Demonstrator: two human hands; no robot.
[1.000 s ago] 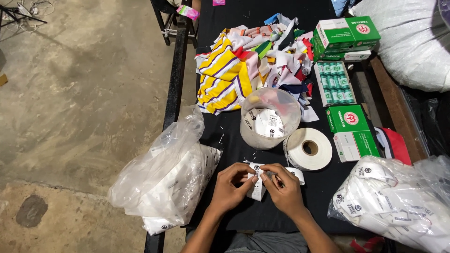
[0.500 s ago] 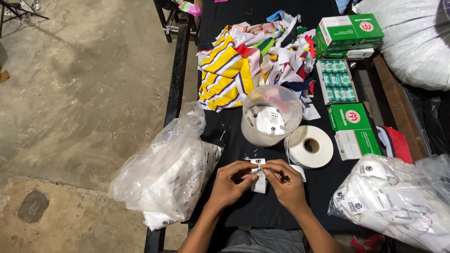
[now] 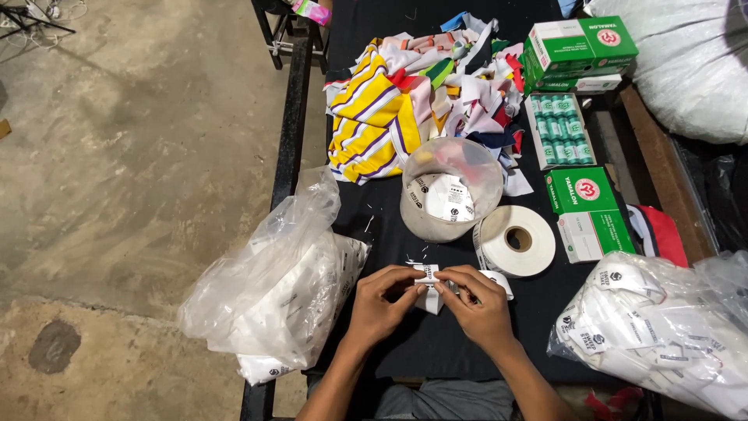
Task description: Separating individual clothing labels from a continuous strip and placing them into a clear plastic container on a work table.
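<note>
Both hands, left hand [image 3: 379, 306] and right hand [image 3: 477, 306], pinch a small white label [image 3: 429, 286] with closed fingers; at 12 o'clock, a translucent tub [image 3: 450, 189] holds printed labels.

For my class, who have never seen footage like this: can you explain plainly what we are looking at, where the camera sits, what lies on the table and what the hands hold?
There is no machine here, only a person's two bare hands. The camera is worn on the head and looks down at a black table. The left hand and right hand together pinch a small white label. Beyond them stand a clear plastic tub with labels inside, a roll of white tape, a heap of coloured fabric scraps and green boxes. Clear bags of white labels lie at the left and right.
</note>
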